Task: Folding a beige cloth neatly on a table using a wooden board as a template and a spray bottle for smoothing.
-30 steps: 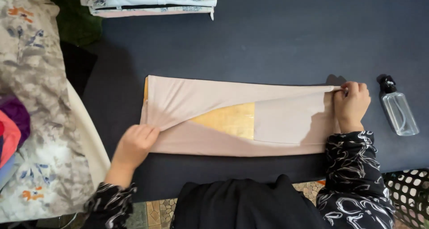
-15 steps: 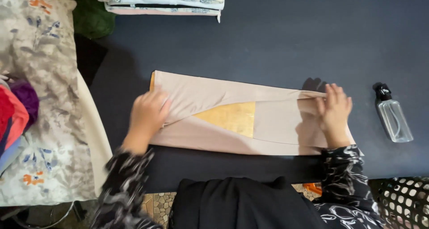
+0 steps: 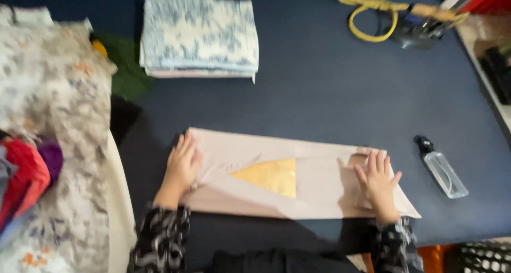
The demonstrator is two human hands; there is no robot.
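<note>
Both my hands lie flat, palms down, on the long folded strip of pale pink cloth (image 3: 319, 182) in front of me. My left hand (image 3: 182, 164) is spread open with the fingers pointing away from me, pressing on the strip's left end; my right hand (image 3: 377, 180) is likewise open and flat, fingers fanned and pointing away, resting on the right end. Neither hand grips anything. My forearms, in dark patterned sleeves (image 3: 159, 241), come up from the bottom edge, one to each end. There is one strip of pink cloth, with one golden-yellow triangular patch (image 3: 271, 175) showing in its middle, the patch's tip pointing left. The strip lies on the dark blue worktop (image 3: 330, 97), its long axis running left to right across my view, the right end slightly nearer me. Just to the right of it lies one clear plastic bottle with a black cap (image 3: 441, 167), apart from the cloth. Farther away sits one stack of folded blue-and-white printed fabric (image 3: 199, 33). At my left, a heap of floral and red cloth (image 3: 48, 145) is piled up.
</note>
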